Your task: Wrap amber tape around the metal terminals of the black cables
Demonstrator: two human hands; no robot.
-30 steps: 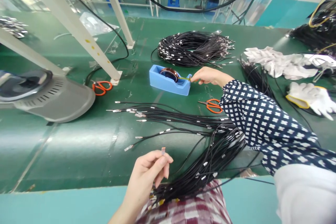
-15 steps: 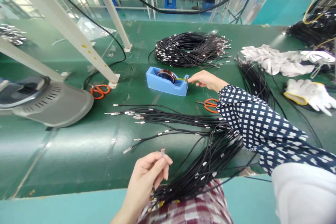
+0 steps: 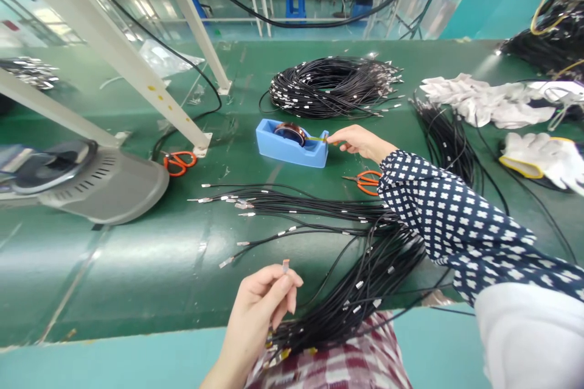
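Near the front edge of the bench, my left hand (image 3: pixel 267 298) pinches the small flat end of a cable (image 3: pixel 286 265) between thumb and forefinger. My right hand (image 3: pixel 358 140) reaches forward to a blue tape dispenser (image 3: pixel 292 157), fingers closed on the free end of the amber tape (image 3: pixel 314 138) at its cutting edge. A roll of brown tape (image 3: pixel 292 132) sits in the dispenser. Between my hands lies a bundle of thin black cables (image 3: pixel 360 282) with white labels, running from my lap onto the bench.
Orange-handled scissors (image 3: pixel 367 182) lie by my right sleeve; another orange pair (image 3: pixel 180 162) is beside the grey machine base (image 3: pixel 123 188). A coil of black cables (image 3: pixel 335 88) rests behind the dispenser. White gloves (image 3: pixel 542 158) and more cables (image 3: pixel 449 143) lie right. White posts (image 3: pixel 191 18) rise at left.
The view has shifted slightly, so the bench things appear a little further right. Both hands keep their grips, the right one still at the tape dispenser.
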